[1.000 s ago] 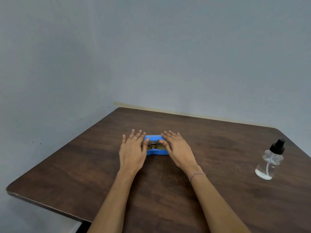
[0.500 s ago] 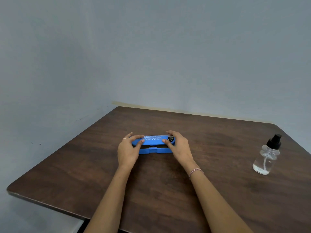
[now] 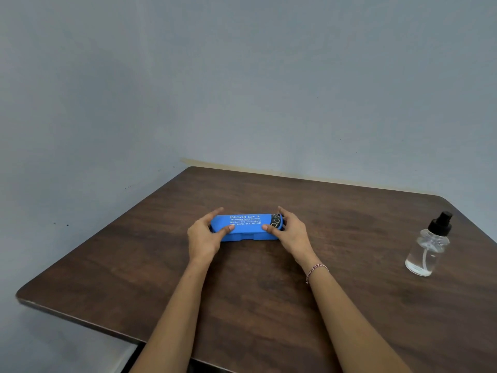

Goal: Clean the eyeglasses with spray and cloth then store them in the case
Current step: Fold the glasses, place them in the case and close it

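The brown table is carrying a blue case, lying shut near its middle. The left hand is gripping the case's left end, thumb pressing the front and fingers curling behind. The right hand is gripping the right end likewise. A spray bottle is standing upright by the right edge, well apart. A bracelet is circling the right wrist.
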{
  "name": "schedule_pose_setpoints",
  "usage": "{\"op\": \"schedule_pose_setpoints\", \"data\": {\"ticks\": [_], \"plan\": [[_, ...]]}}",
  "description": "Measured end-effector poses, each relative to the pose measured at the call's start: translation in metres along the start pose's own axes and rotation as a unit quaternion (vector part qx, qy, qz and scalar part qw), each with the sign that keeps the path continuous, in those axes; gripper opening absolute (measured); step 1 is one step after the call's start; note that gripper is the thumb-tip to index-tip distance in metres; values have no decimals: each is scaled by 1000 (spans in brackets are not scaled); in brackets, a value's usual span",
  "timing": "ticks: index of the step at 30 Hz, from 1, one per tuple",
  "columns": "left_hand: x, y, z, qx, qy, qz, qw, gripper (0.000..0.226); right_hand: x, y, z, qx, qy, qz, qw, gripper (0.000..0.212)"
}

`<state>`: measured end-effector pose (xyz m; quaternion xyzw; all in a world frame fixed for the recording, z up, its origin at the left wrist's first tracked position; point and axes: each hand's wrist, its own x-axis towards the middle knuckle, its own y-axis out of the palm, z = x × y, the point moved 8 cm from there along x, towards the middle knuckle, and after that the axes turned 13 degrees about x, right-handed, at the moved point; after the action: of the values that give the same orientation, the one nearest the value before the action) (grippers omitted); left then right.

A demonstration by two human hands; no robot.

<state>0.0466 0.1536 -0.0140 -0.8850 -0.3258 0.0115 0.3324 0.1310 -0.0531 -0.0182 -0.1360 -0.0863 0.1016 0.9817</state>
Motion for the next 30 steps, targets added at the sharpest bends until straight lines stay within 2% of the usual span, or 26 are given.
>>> {"op": "schedule_pose_setpoints", "data": {"ticks": [2,4,30], "plan": [[2,1,6,-4,-22,-1,1000,73,1,-1,-4,7,21,-4,1000,82],[2,1,8,27,-37,-1,999,78,1,-1,-5,2,31,-5,999,82],[5,4,7,33,-16,-17,999,78,0,-6,-10,16,33,-31,999,81]]}}
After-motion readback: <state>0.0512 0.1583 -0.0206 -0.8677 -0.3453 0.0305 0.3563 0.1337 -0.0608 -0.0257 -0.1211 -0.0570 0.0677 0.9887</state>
